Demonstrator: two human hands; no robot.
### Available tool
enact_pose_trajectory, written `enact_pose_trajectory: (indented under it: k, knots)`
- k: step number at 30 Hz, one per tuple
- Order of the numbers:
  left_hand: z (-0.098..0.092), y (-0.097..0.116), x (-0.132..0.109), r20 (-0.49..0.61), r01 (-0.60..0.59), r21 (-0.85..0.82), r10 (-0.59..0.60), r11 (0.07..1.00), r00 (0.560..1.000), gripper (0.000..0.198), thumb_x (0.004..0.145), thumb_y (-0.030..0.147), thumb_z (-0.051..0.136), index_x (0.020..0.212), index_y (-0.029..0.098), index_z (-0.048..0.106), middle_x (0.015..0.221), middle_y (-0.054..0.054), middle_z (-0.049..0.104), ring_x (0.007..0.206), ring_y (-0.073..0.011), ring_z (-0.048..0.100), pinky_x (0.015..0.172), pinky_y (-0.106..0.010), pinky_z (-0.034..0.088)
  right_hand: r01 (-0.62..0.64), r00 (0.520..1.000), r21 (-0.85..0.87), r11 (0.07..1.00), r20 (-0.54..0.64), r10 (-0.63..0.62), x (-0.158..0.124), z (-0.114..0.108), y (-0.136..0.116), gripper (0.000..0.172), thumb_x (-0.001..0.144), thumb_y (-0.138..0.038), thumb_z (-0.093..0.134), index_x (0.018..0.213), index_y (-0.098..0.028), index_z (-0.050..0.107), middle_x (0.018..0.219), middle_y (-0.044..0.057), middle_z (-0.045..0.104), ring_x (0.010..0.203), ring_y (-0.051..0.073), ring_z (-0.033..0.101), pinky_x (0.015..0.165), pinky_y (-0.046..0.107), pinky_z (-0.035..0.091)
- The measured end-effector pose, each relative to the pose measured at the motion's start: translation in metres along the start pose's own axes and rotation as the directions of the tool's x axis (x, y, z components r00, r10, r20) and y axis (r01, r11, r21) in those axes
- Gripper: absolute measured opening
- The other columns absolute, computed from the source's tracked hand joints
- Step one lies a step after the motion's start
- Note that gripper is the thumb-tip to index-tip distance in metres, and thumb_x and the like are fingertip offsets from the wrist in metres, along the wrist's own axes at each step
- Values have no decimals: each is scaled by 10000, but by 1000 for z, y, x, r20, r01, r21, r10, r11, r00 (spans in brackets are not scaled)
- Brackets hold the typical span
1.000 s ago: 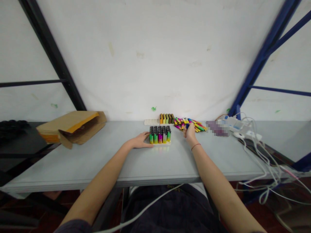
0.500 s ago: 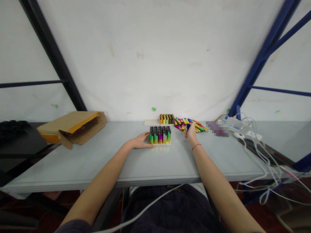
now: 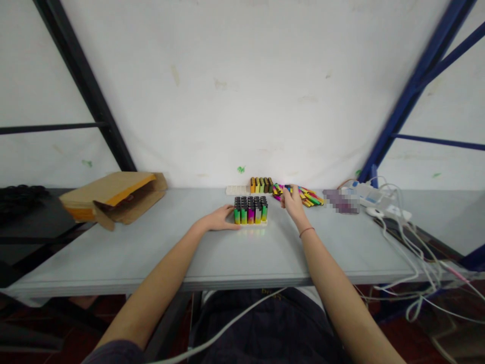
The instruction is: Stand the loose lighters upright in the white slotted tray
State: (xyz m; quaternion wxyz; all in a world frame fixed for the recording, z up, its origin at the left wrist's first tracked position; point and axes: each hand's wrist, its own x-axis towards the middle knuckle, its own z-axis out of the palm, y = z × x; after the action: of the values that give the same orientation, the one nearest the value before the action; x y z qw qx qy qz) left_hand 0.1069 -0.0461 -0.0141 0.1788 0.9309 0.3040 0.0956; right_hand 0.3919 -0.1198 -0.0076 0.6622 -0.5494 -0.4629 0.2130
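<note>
Rows of upright lighters (image 3: 250, 215) with black tops and green, yellow and pink bodies stand in a white tray (image 3: 254, 225) at the middle of the table. My left hand (image 3: 220, 219) grips this tray at its left end, the thumb along the front corner and the fingers by the left side. Over to the right, my right hand (image 3: 292, 200) is closed around a small dark blue thing (image 3: 288, 187), mostly hidden by the fingers; its kind cannot be made out. The hand is at the left part of a loose pile of bright, multicoloured slim pieces (image 3: 311, 197).
Behind the tray stand a second group of lighters (image 3: 261, 185) and a white slotted tray (image 3: 237, 190). An opened cardboard box (image 3: 113, 194) lies left. At right are a blurred-out flat object (image 3: 342, 201), a power strip (image 3: 366, 193) and tangled white cables (image 3: 411, 242).
My right hand has shifted slightly left and away from me, toward the pile's left part, turning as it moves. My left hand stays at the tray.
</note>
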Motion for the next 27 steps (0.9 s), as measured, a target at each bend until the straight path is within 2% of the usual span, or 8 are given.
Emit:
enact_pose_trajectory:
  k: [2,4,6,11,15,18,22,27]
  knots:
    - [0,-1,1,-28,-8,32,9,999,1000,846,689,611,658,1320,75,482,1394,-171,460,1261,-339,438,1089,-380,309,142,988,-117,983,84,-133,-2,-2,-3,252,800,-438,530,863,-194,521,642,-29,535,593,125,496,577,245,395]
    - [1,-1,2,-51,-13,65,16,998,999,817,677,605,671,1301,102,512,1384,-149,479,1260,-332,443,1083,-371,315,231,966,-184,955,163,-202,-4,-5,-7,271,770,-435,577,824,-170,577,734,9,580,691,140,516,643,263,407]
    - [2,-2,3,-73,-10,83,16,996,997,796,669,601,681,1285,119,534,1378,-135,490,1258,-327,448,1078,-360,319,232,953,-195,953,239,-183,-5,-10,-12,302,746,-445,615,818,-152,628,768,25,599,705,143,511,654,272,406]
    - [3,-7,7,-137,29,86,-17,996,990,756,665,577,693,1243,106,569,1348,-145,520,1236,-343,467,1065,-380,334,115,903,-147,982,427,-42,-11,-15,-21,375,716,-470,667,855,-123,690,661,21,609,584,126,505,586,278,419]
    - [4,-13,9,-151,69,58,-60,996,987,743,690,558,687,1271,118,545,1351,-140,519,1234,-331,471,1058,-375,340,72,889,-61,996,457,-37,-14,-7,-19,438,676,-441,722,977,-124,694,763,61,683,666,157,600,659,310,493]
    - [5,-17,8,-145,82,27,-77,996,986,740,698,556,683,1287,135,531,1367,-126,507,1248,-327,459,1058,-370,339,117,872,-6,993,480,-99,-14,1,-12,422,684,-411,725,1009,-143,688,872,79,708,764,179,646,743,334,519]
    - [6,-20,8,-129,79,28,-75,996,989,772,698,588,665,1299,124,521,1386,-134,483,1259,-330,445,1067,-366,330,216,869,-24,976,461,-181,-12,6,-6,378,734,-399,688,1028,-161,687,949,91,712,813,190,662,783,345,525]
    - [7,-22,9,-124,78,39,-73,996,990,806,700,617,648,1304,101,517,1384,-154,480,1254,-344,448,1063,-377,333,245,861,-69,967,474,-184,-14,9,-6,357,752,-370,677,1046,-168,662,967,93,700,819,187,667,800,349,531]
